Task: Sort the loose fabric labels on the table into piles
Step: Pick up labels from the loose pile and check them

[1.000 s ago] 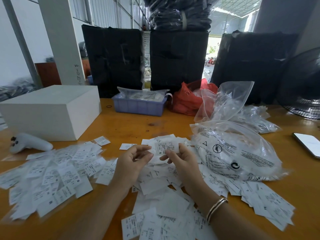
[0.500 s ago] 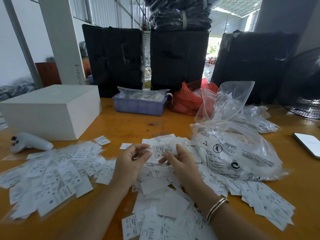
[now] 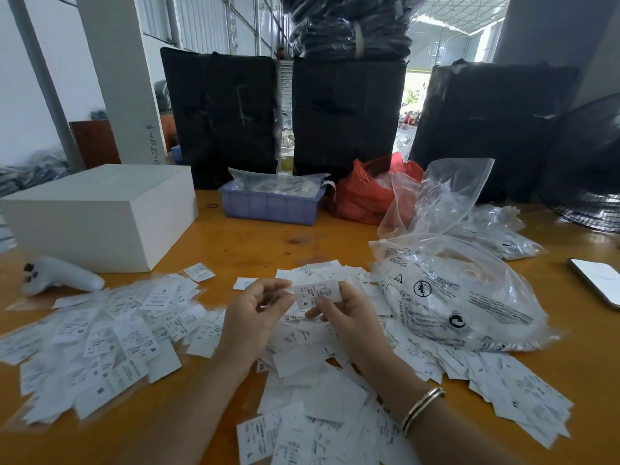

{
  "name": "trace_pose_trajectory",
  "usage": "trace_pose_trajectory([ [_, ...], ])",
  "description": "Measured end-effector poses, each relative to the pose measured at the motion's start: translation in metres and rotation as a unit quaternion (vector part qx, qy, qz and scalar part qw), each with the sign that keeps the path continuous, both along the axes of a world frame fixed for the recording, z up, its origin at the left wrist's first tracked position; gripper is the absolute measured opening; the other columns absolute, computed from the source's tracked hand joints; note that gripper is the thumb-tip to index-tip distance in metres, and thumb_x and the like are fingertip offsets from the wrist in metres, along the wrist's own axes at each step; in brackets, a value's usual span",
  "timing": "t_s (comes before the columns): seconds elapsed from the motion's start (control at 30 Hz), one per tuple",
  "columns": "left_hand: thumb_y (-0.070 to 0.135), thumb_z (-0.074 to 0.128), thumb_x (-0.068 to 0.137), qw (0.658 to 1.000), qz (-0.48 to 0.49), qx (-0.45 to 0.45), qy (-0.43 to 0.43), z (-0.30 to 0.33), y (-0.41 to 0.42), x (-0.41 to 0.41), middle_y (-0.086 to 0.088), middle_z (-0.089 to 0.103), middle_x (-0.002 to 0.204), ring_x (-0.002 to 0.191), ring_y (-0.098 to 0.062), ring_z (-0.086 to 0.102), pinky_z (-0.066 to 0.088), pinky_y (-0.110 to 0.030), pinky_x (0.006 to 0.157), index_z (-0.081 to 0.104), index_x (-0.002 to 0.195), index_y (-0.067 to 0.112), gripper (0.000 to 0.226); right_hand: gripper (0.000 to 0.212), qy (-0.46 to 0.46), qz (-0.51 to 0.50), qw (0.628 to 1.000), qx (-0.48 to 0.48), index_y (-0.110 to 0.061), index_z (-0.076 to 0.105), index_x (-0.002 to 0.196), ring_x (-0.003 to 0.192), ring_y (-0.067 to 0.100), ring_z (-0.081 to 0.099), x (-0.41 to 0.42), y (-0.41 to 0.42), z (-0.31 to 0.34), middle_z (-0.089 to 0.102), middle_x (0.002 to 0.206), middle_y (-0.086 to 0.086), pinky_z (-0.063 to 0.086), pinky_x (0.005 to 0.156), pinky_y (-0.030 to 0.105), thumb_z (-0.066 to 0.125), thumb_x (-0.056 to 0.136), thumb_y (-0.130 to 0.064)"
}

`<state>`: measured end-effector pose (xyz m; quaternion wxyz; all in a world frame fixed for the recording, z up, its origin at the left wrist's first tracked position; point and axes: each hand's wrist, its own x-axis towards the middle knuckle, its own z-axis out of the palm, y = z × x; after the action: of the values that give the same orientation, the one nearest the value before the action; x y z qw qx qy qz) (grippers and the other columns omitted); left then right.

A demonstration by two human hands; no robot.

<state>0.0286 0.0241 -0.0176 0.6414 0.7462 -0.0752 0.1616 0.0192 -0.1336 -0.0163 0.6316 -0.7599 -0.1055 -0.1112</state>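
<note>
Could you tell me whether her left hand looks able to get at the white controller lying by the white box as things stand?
Probably yes. The left hand pinches only an edge of the label, and only flat labels lie between it and the white controller, which sits uncovered beside the white box.

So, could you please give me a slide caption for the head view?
Both hands, left hand and right hand, hold one "S" label above loose labels on the table.

Daylit warehouse, white pillar (image 3: 117, 78), perhaps metal-clad walls.
</note>
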Motion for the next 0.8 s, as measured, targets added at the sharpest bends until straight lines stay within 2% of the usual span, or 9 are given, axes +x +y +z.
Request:
trace_pose_trajectory([
  [0.13, 0.021, 0.071, 0.081, 1.000, -0.009, 0.005, -0.003, 0.0004, 0.0003, -0.0011, 0.026, 0.068, 0.079, 0.084, 0.013, 0.061, 0.052, -0.011, 0.061, 0.067, 0.086, 0.031, 0.012, 0.015, -0.018, -0.003, 0.999, -0.034, -0.027, 0.062, 0.090, 0.072, 0.000, 0.065, -0.0007, 0.0012, 0.0002, 0.072, 0.074, -0.013, 0.044, 0.062, 0.010, 0.058, 0.091, -0.013],
  [0.23, 0.023, 0.071, 0.082, 1.000, -0.007, 0.010, 0.003, 0.0002, -0.0002, -0.0006, 0.021, 0.068, 0.083, 0.085, 0.005, 0.064, 0.052, -0.012, 0.059, 0.066, 0.086, 0.032, 0.011, 0.013, -0.017, -0.003, 0.999, -0.041, -0.027, 0.062, 0.090, 0.070, 0.000, 0.064, -0.0007, 0.0010, 0.0005, 0.072, 0.073, -0.012, 0.043, 0.061, 0.011, 0.059, 0.091, -0.014],
  [0.3, 0.024, 0.072, 0.081, 1.000, -0.012, 0.014, 0.012, -0.0009, -0.0004, -0.0005, 0.017, 0.069, 0.089, 0.085, -0.003, 0.065, 0.052, -0.013, 0.060, 0.067, 0.087, 0.031, 0.011, 0.012, -0.016, 0.007, 0.998, -0.060, -0.027, 0.060, 0.086, 0.060, -0.002, 0.057, -0.0016, 0.0017, 0.0000, 0.071, 0.070, -0.010, 0.042, 0.056, 0.013, 0.058, 0.091, -0.017],
  [0.4, 0.026, 0.071, 0.080, 0.999, -0.031, 0.028, 0.016, -0.0008, -0.0010, -0.0017, 0.018, 0.071, 0.086, 0.085, 0.000, 0.066, 0.052, -0.012, 0.063, 0.068, 0.090, 0.032, 0.011, 0.015, -0.007, 0.029, 0.995, -0.096, -0.023, 0.054, 0.080, 0.047, -0.003, 0.048, -0.0032, 0.0061, -0.0014, 0.067, 0.067, -0.004, 0.033, 0.044, 0.011, 0.053, 0.094, -0.019],
  [0.47, 0.026, 0.070, 0.081, 0.999, -0.035, 0.027, 0.020, -0.0002, -0.0013, -0.0020, 0.023, 0.070, 0.087, 0.084, 0.004, 0.065, 0.051, -0.011, 0.063, 0.068, 0.091, 0.032, 0.012, 0.016, -0.005, 0.024, 0.994, -0.103, -0.028, 0.052, 0.083, 0.050, -0.003, 0.049, -0.0037, 0.0081, -0.0014, 0.065, 0.068, -0.007, 0.034, 0.046, 0.011, 0.048, 0.097, -0.021],
  [0.57, 0.024, 0.071, 0.081, 0.999, -0.020, 0.012, 0.027, 0.0004, -0.0003, -0.0012, 0.023, 0.070, 0.083, 0.080, 0.006, 0.065, 0.049, -0.007, 0.060, 0.068, 0.090, 0.032, 0.012, 0.020, -0.026, -0.024, 0.998, -0.048, -0.038, 0.053, 0.097, 0.059, -0.001, 0.054, -0.0025, 0.0045, -0.0009, 0.065, 0.067, -0.014, 0.042, 0.056, 0.015, 0.050, 0.096, -0.018],
  [0.63, 0.023, 0.071, 0.081, 0.999, -0.017, 0.007, 0.029, 0.0006, 0.0003, -0.0012, 0.024, 0.070, 0.082, 0.079, 0.007, 0.064, 0.048, -0.006, 0.059, 0.068, 0.090, 0.032, 0.013, 0.021, -0.044, -0.044, 0.997, -0.043, -0.035, 0.055, 0.091, 0.063, -0.002, 0.059, -0.0020, 0.0014, -0.0009, 0.068, 0.069, -0.015, 0.043, 0.059, 0.011, 0.057, 0.092, -0.014],
  [0.73, 0.021, 0.070, 0.082, 0.999, -0.027, 0.015, 0.028, 0.0008, -0.0004, -0.0028, 0.027, 0.068, 0.084, 0.082, 0.010, 0.063, 0.047, -0.005, 0.060, 0.068, 0.091, 0.032, 0.014, 0.021, -0.071, -0.026, 0.992, -0.101, -0.033, 0.060, 0.081, 0.068, -0.002, 0.061, -0.0030, 0.0032, -0.0028, 0.066, 0.068, -0.015, 0.044, 0.063, 0.010, 0.063, 0.088, -0.013],
  [0.8, 0.021, 0.070, 0.082, 0.999, -0.037, 0.006, 0.030, 0.0011, -0.0005, -0.0032, 0.024, 0.069, 0.085, 0.082, 0.007, 0.064, 0.048, -0.007, 0.061, 0.068, 0.091, 0.031, 0.014, 0.018, -0.085, -0.011, 0.988, -0.131, -0.030, 0.064, 0.082, 0.069, -0.001, 0.058, -0.0032, 0.0050, -0.0036, 0.064, 0.068, -0.018, 0.044, 0.064, 0.012, 0.065, 0.086, -0.013],
])
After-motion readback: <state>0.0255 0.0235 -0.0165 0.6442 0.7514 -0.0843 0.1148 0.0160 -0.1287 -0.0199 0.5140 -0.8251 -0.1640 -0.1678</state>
